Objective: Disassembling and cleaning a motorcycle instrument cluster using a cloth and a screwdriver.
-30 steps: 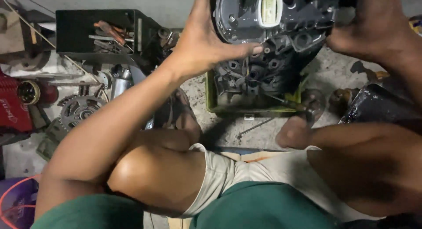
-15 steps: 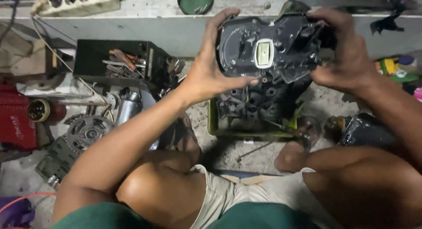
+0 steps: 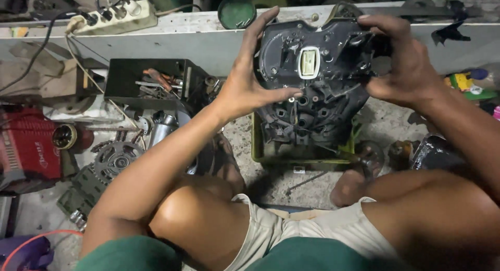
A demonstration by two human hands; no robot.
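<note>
Both arms reach forward from bent bare knees. The left hand (image 3: 250, 86) is spread wide, fingers pointing up, thumb stretched to the right. The right hand (image 3: 403, 68) curls inward, fingers hooked, wrist bent, forearm slanting down to the right.

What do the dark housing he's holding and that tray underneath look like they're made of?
The instrument housing looks like moulded black plastic, matte and dusty: thin ribs, round sockets, a pale window in the middle. The yellow-green tray seems plastic too, judging by its even colour, though grime leaves that open.

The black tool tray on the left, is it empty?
No, the black tool tray holds several hand tools, among them one with orange handles, lying loose inside it.
</note>
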